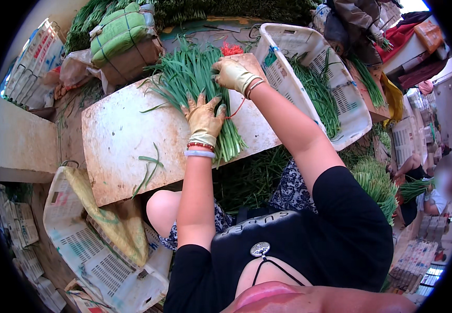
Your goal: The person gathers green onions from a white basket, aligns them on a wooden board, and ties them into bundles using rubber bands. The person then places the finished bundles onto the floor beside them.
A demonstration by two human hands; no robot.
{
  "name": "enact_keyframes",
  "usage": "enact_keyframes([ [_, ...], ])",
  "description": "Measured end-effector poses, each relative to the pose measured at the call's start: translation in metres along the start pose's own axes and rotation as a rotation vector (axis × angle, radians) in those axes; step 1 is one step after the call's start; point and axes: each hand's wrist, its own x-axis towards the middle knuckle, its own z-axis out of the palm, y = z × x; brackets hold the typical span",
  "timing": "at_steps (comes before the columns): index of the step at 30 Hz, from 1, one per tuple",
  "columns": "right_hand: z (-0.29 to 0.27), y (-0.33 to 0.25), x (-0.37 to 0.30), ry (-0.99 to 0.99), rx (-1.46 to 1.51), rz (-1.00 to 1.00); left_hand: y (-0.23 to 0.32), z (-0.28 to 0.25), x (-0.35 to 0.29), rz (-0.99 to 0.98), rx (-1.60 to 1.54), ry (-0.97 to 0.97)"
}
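A bunch of garlic chives (184, 70) lies on a worn white board (121, 141), with its leafy ends far and its pale stems near. My left hand (204, 119), in a thin cream glove, presses on the bunch with fingers spread. At the bunch's right side is my right hand (233, 74), gloved too, with its fingers curled closed; whatever they grip is hidden. A thin red strand (238, 107) runs from by my right wrist down to the stems. Just beyond that hand sits a pile of red ties (231, 49).
Right of the board, a white plastic crate (359, 117) holds more chives. Another crate (108, 266) with a yellow sack (127, 229) stands at the lower left. A tied green bundle (121, 36) lies far left. Co-workers are at the right, one holding greens.
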Motion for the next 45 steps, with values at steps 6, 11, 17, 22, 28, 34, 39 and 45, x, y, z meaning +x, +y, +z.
enact_keyframes([
  [6,0.003,-0.011,-0.01,-0.131,0.235,-0.044,0.0,0.001,0.001,0.0,0.018,0.008],
  [11,0.012,-0.005,-0.01,-0.28,0.482,-0.023,0.001,0.003,0.001,-0.004,0.049,-0.02],
  [17,-0.076,-0.047,-0.033,-0.049,1.63,-0.007,-0.007,0.005,0.001,-0.012,-0.023,0.062],
  [22,-0.057,0.034,-0.073,0.216,0.864,0.569,-0.014,-0.009,-0.003,-0.012,-0.282,0.621],
  [28,0.06,0.043,-0.093,-0.302,1.112,0.706,-0.067,0.038,-0.015,-0.674,-0.593,0.414],
  [34,0.028,-0.021,-0.083,-0.455,1.338,0.605,-0.085,0.005,-0.035,-0.444,-1.507,-0.209],
  [39,0.037,-0.023,-0.098,-0.509,1.651,0.754,-0.041,-0.034,-0.05,-0.589,-1.733,-0.367],
  [45,0.04,-0.064,-0.099,-0.19,1.655,0.224,-0.038,-0.011,-0.051,-0.385,-1.576,-0.22],
])
